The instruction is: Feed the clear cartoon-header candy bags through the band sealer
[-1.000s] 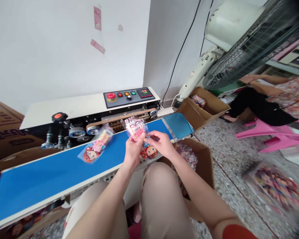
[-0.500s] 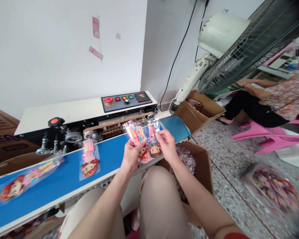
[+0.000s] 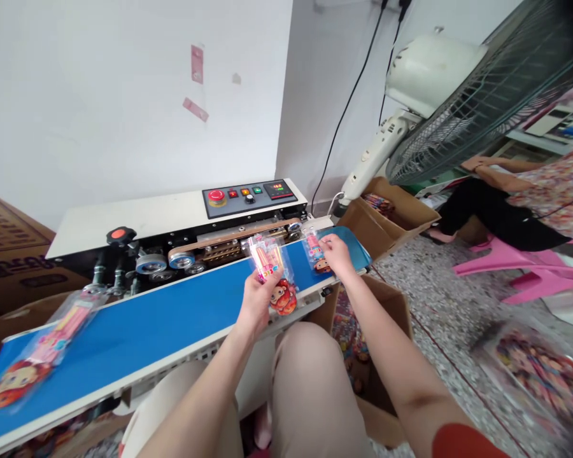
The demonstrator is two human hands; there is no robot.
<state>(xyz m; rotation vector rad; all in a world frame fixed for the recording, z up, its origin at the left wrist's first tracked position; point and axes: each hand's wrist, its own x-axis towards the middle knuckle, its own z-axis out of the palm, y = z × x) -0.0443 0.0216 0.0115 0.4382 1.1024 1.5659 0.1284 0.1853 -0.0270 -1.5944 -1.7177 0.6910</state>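
Note:
My left hand [image 3: 258, 299] is closed around a small stack of clear cartoon-printed packets [image 3: 273, 270], held just above the blue conveyor belt [image 3: 162, 318]. My right hand [image 3: 337, 253] pinches one packet [image 3: 315, 251] and rests it on the right end of the belt, next to the sealing rail of the white band sealer [image 3: 172, 213]. Another packet [image 3: 42, 346] lies at the belt's far left end.
An open cardboard box [image 3: 386, 299] of packets stands by my right knee. Behind the belt's end stands a second box [image 3: 396, 213]. A standing fan [image 3: 463, 83] leans in at top right. A seated person [image 3: 520, 197] on a pink stool is at right. A bag of packets [image 3: 539, 369] lies on the floor.
My right hand has drawn one packet from the stack and moved it right onto the belt's end. The packets on the belt have travelled left; one has gone from view.

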